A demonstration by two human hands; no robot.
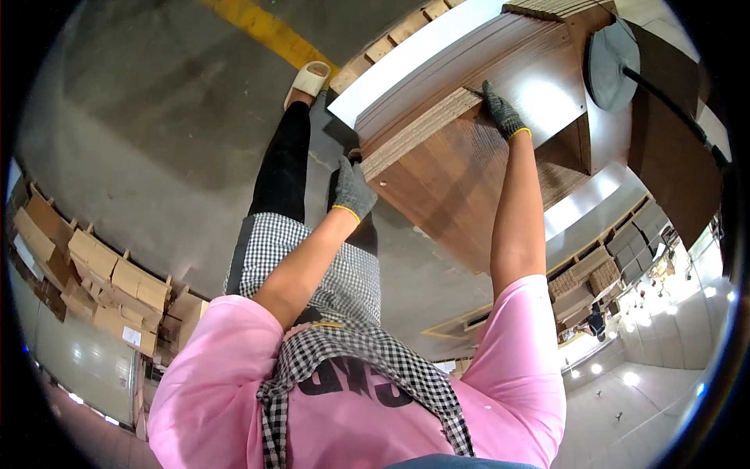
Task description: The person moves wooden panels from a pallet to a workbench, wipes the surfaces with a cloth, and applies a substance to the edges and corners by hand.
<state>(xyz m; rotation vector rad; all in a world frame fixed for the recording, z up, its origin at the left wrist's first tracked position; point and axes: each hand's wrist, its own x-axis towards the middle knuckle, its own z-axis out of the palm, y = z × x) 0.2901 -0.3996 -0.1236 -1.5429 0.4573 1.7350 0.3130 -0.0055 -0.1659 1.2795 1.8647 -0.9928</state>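
Both my hands wear grey knit gloves with yellow cuffs. Between them is a stack of brown wood-grain boards (445,168), its layered pale edges facing up and a small round hole near its left corner. My left hand (353,190) is closed round the left end of the stack; its fingertips are partly hidden. At the other end, my right hand (504,111) grips the stack's far corner, thumb and fingers bent over the edge. The stack hangs tilted against a larger pile of brown boards (531,74).
The pile lies over a white panel (414,66) on a wooden pallet (391,41). At right a grey round disc (613,66) sits on a black bar (672,109). Cardboard boxes (117,273) stand far left. A yellow line (262,30) crosses the concrete floor near my foot.
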